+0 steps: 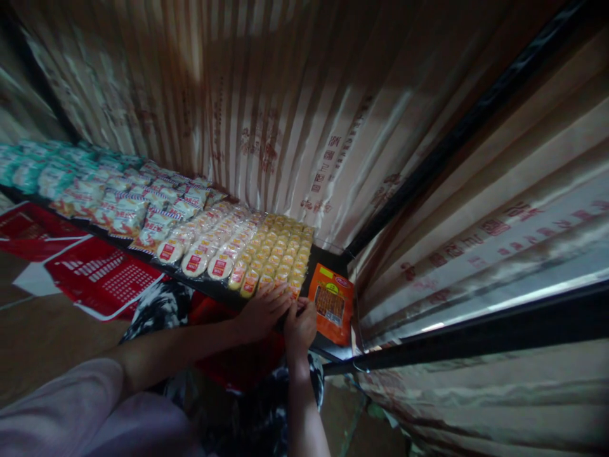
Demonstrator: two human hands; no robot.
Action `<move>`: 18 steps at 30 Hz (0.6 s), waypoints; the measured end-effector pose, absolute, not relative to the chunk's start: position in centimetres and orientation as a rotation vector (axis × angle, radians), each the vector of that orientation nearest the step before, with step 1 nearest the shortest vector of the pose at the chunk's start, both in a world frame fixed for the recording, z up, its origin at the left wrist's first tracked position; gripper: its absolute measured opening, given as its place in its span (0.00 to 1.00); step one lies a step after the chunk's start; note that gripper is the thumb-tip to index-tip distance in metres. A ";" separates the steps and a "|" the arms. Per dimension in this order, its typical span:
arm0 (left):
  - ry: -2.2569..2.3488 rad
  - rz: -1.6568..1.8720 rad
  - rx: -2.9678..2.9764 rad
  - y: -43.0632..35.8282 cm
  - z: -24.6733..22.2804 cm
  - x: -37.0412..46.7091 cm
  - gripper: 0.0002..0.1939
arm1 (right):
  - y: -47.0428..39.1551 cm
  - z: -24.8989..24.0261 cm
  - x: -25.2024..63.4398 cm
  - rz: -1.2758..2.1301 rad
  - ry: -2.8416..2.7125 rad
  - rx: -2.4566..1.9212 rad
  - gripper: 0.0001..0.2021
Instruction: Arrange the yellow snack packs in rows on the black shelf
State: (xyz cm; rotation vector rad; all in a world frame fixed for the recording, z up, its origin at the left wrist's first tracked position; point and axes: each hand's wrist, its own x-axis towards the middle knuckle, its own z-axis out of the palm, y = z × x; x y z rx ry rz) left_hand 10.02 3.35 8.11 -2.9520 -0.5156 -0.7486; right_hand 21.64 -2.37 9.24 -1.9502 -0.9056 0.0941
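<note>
Head view: at the left, red baskets [104, 279] lie on the near side of a dark shelf [329, 255] bearing teal packets [59, 168], pale snack bags [126, 209], then round white packs [209, 257]. Right of these stand rows of small yellow packs [278, 251]. The left hand [261, 312] lays extended fingers on their near end, seemingly straightening them; the next move calls for a light, even push. The right hand [301, 325] has curled fingers; whether they pinch anything, I cannot tell. Rightmost lies an orange packet [332, 303].
</note>
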 end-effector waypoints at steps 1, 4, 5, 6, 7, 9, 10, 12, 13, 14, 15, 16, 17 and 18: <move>-0.501 -0.739 -2.940 3.4 8.2 10.1 0.22 | -2.4 9.2 21.7 0.106 -0.915 -1.947 0.12; -0.471 -0.737 -2.933 3.6 8.4 10.6 0.22 | -2.6 9.4 22.0 0.145 -0.966 -1.929 0.11; -0.455 -0.734 -2.940 3.6 8.4 10.8 0.22 | -2.6 9.4 22.1 0.154 -0.980 -1.926 0.10; -0.439 -0.727 -2.950 3.7 8.4 11.0 0.22 | -2.7 9.4 22.2 0.159 -0.991 -1.924 0.11; -0.423 -0.714 -2.962 3.8 8.4 11.1 0.22 | -2.8 9.4 22.3 0.162 -1.000 -1.922 0.11; -0.424 -0.697 -2.979 3.9 8.4 11.3 0.22 | -3.1 9.4 22.5 0.164 -1.025 -1.911 0.12; -0.433 -0.699 -2.985 3.9 8.4 11.3 0.22 | -3.2 9.5 22.6 0.160 -1.043 -1.905 0.13; -0.437 -0.714 -2.995 4.0 8.4 11.2 0.23 | -3.4 9.5 22.8 0.137 -1.079 -1.903 0.16; -0.432 -0.719 -3.000 4.0 8.4 11.2 0.23 | -3.3 9.6 22.8 0.116 -1.083 -1.902 0.17; -0.426 -0.716 -3.006 4.0 8.4 11.1 0.24 | -3.2 9.6 22.9 0.096 -1.074 -1.897 0.18; -0.420 -0.705 -3.013 4.0 8.4 11.0 0.24 | -3.1 9.7 23.0 0.083 -1.054 -1.887 0.19; -0.421 -0.691 -3.021 4.0 8.4 10.9 0.25 | -2.8 9.7 23.1 0.082 -1.026 -1.870 0.21; -0.426 -0.676 -3.028 4.0 8.4 10.8 0.26 | -2.4 9.7 23.2 0.096 -0.997 -1.849 0.23; -0.425 -0.664 -3.036 4.0 8.4 10.8 0.27 | -2.0 9.7 23.3 0.125 -0.970 -1.826 0.25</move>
